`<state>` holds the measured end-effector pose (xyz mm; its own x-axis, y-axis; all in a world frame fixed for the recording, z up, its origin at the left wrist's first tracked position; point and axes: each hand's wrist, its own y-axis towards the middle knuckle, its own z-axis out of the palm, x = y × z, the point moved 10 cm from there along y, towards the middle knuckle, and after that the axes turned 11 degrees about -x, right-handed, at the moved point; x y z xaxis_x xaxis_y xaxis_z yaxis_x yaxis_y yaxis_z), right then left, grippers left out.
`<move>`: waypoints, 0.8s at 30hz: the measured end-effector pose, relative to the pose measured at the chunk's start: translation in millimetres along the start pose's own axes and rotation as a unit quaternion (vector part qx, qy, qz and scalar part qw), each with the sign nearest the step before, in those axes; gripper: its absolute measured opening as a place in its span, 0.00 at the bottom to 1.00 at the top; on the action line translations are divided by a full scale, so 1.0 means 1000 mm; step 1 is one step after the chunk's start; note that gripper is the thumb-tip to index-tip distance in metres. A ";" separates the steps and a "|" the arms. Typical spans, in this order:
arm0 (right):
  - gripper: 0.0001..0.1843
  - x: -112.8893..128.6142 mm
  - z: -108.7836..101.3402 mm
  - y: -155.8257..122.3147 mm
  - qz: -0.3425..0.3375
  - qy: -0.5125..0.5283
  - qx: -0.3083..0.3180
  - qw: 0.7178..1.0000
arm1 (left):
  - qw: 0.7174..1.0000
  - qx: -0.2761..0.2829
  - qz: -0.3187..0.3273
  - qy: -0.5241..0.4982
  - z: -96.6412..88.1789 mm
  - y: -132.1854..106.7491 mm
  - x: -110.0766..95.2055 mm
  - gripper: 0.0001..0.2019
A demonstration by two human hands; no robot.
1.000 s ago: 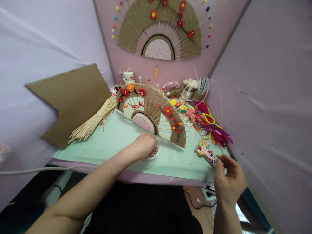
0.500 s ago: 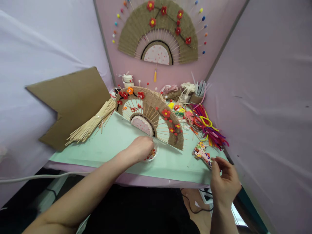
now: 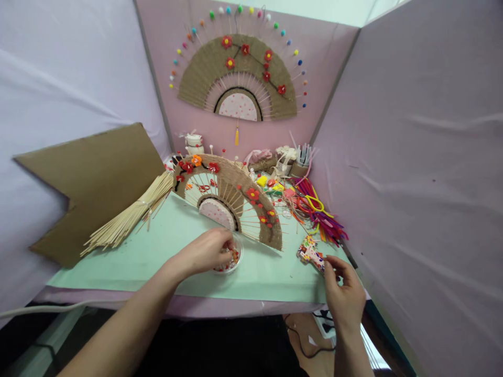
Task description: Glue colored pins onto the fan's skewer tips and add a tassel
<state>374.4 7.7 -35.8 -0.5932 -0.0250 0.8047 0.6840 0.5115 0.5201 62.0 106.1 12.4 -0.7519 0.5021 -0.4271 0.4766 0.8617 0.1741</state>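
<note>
My left hand (image 3: pixel 212 248) reaches over a small clear round tub (image 3: pixel 240 256) of red, white and orange beads. Its fingers are bent together down at the beads, and whatever they pinch is too small to make out. My right hand (image 3: pixel 346 288) is closed on the near end of a glue gun (image 3: pixel 312 254) with a colourful floral pattern, which is at the table's right side. Just behind the tub stands a woven fan (image 3: pixel 231 180) with thin stick ribs, red and orange flowers and a dotted half-round base, tilted down to the right.
A bundle of thin sticks (image 3: pixel 128 220) lies at left before brown cardboard (image 3: pixel 94 178). Fuzzy pipe cleaners (image 3: pixel 324 225), scissors (image 3: pixel 314 203) and scraps crowd the right back. A cup of glue sticks (image 3: pixel 302 159) stands behind. A larger fan (image 3: pixel 251 68) hangs on the pink wall.
The view has tilted up and shifted right, so everything sits lower and further left. My left hand has turned slightly, showing its fingers in the tub. My right hand keeps its hold.
</note>
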 end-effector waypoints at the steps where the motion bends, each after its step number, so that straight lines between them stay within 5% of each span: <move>1: 0.17 0.001 0.004 0.002 -0.010 -0.002 0.016 1.000 | 0.999 -0.010 -0.020 -0.032 -0.005 -0.003 0.005 0.07; 6: 0.19 0.002 0.021 0.011 -0.074 -0.037 0.084 0.993 | 0.973 -0.049 -0.122 -0.191 -0.013 -0.011 0.027 0.05; 12: 0.18 -0.014 0.036 0.013 -0.159 -0.141 0.143 0.967 | 0.916 -0.100 -0.147 -0.359 -0.023 -0.009 0.028 0.05; 18: 0.22 -0.036 0.059 0.017 -0.153 -0.245 0.209 0.934 | 0.763 -0.126 -0.217 -0.596 -0.010 -0.014 0.031 0.08; 24: 0.24 -0.028 0.055 0.015 -0.066 -0.135 0.265 0.952 | 0.625 -0.129 -0.257 -0.726 0.009 -0.021 0.026 0.12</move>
<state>377.5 62.9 -66.1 -0.7959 0.0655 0.6018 0.3273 0.8829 0.3367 36.9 100.5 -10.1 0.5182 -0.2799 -0.8081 0.1124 0.9590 -0.2601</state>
